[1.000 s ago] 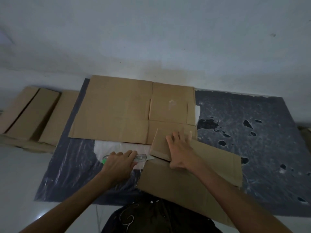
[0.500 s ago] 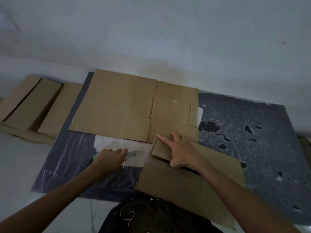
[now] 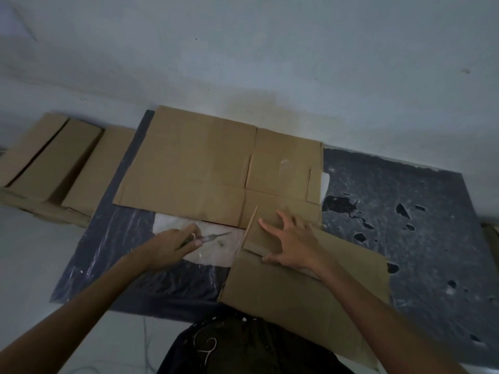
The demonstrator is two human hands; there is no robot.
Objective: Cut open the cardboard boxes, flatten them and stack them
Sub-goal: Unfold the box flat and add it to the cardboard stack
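Your left hand (image 3: 167, 247) now grips the slim grey utility knife (image 3: 213, 237) and points its blade at the flattened brown cardboard box (image 3: 283, 292), instead of lying over it on the white plastic sheet (image 3: 216, 255). Your right hand (image 3: 294, 242) spreads wider, and the small cardboard flap (image 3: 259, 238) stands steeper.

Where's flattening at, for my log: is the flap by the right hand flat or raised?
Raised: the flap stands on edge off the box beside the right hand.
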